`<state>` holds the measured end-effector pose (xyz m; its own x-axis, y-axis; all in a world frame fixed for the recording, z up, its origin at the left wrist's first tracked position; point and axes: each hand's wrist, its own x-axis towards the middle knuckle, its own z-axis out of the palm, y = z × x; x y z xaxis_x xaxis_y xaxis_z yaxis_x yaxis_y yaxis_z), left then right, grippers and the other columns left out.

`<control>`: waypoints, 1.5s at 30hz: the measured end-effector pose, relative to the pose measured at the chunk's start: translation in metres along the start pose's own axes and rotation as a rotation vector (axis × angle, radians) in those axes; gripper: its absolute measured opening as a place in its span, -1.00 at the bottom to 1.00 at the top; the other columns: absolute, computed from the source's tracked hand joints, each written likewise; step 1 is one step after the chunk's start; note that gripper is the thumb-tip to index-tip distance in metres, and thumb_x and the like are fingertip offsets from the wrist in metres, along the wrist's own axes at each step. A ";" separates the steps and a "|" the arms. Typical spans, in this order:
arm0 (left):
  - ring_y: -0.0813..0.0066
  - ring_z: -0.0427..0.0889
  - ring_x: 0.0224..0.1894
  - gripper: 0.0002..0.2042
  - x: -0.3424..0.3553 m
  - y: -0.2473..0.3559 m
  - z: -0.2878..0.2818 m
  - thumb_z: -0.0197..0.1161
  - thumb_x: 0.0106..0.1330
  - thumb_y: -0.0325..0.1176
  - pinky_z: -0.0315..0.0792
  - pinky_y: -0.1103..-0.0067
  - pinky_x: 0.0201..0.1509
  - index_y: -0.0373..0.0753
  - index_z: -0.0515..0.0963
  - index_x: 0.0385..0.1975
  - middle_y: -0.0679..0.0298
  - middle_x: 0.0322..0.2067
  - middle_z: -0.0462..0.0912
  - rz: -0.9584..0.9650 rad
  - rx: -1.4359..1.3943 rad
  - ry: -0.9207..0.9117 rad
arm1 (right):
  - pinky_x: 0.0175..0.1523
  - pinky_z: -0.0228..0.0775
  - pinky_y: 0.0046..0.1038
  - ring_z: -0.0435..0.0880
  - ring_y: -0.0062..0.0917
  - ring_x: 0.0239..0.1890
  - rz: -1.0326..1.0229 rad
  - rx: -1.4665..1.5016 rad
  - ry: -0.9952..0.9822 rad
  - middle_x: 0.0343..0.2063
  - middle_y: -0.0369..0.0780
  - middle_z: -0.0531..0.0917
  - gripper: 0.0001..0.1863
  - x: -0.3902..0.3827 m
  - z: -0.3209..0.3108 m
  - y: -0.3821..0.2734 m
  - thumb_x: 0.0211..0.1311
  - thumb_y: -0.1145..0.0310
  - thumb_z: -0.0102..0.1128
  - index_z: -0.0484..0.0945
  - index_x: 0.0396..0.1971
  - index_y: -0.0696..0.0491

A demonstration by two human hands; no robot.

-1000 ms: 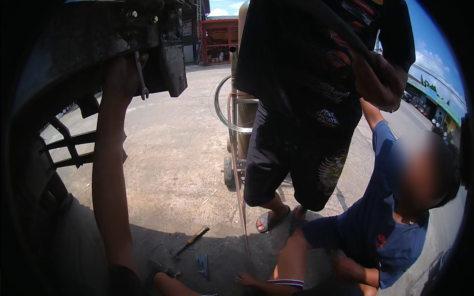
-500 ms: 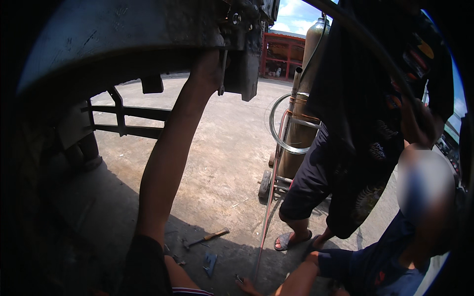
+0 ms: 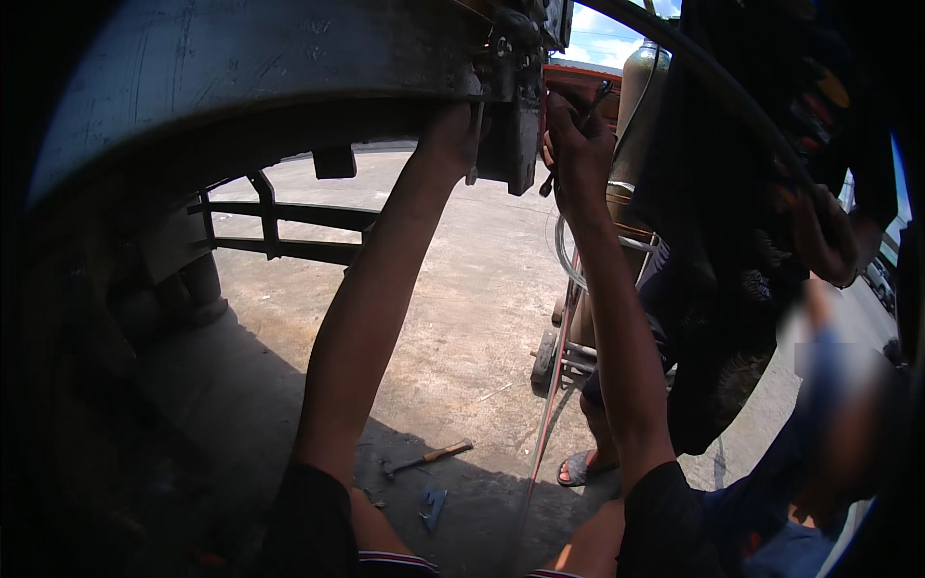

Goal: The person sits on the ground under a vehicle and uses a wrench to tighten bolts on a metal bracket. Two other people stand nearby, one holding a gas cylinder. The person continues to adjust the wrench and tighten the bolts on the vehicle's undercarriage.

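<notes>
My left hand [image 3: 449, 138] reaches up under the edge of a big grey metal panel [image 3: 241, 63], its fingers hidden in shadow. Right beside it a slim wrench [image 3: 475, 144] hangs upright; whether that hand grips it I cannot make out. Across a dark steel bracket [image 3: 521, 149], my right hand [image 3: 581, 162] is raised with its fingers closed around a second, dark wrench [image 3: 603, 91]. The tool's ends stick out above and below the fist. A bolted joint [image 3: 503, 43] sits at the bracket's top.
On the concrete floor lie a hammer [image 3: 429, 457] and a small blue-grey metal piece [image 3: 434, 509]. A gas cylinder [image 3: 640, 116] stands on a wheeled cart at right. Beside it stands a person in dark clothes [image 3: 732, 289]; another crouches in blue [image 3: 800, 482]. A hose [image 3: 542, 443] crosses the floor.
My right hand has come up from the lower edge to the bracket's right side, holding a wrench. My left hand stays under the panel; the whole view has shifted a little.
</notes>
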<state>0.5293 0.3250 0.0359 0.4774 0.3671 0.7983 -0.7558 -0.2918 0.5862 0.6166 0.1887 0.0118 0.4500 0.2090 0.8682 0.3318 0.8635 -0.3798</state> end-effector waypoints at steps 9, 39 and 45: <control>0.43 0.65 -0.15 -0.65 -0.003 0.010 -0.007 0.12 0.42 -0.08 0.59 0.47 -0.11 -0.20 0.46 0.02 0.24 -0.15 0.62 -0.146 -0.464 -0.174 | -0.06 0.42 -0.50 0.68 -0.52 -0.27 -0.094 -0.091 0.230 -0.32 -0.16 0.74 -0.65 0.028 0.046 0.013 0.12 0.23 0.38 0.69 -0.20 0.20; 0.50 0.60 -0.07 -0.66 0.010 -0.033 -0.011 0.22 0.36 -0.19 0.52 0.56 -0.04 -0.19 0.41 0.03 0.27 -0.11 0.57 0.130 0.062 -0.112 | -0.56 0.17 -0.67 0.45 -0.75 -0.61 -0.035 -0.081 0.058 -0.57 -0.36 0.55 -0.73 0.041 0.038 0.024 0.25 0.36 0.28 0.62 -0.13 0.20; 0.52 0.61 -0.08 -0.66 0.014 -0.038 -0.026 0.21 0.37 -0.18 0.53 0.57 -0.06 -0.19 0.41 0.03 0.27 -0.12 0.57 0.153 0.132 -0.135 | -0.55 0.21 -0.65 0.52 -0.69 -0.55 0.011 -0.215 0.056 -0.44 -0.29 0.58 -0.69 0.032 0.044 0.014 0.28 0.31 0.24 0.57 -0.08 0.18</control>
<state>0.5531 0.3641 0.0209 0.4240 0.1908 0.8853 -0.7633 -0.4508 0.4627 0.5986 0.2276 0.0485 0.4980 0.1872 0.8467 0.4927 0.7424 -0.4539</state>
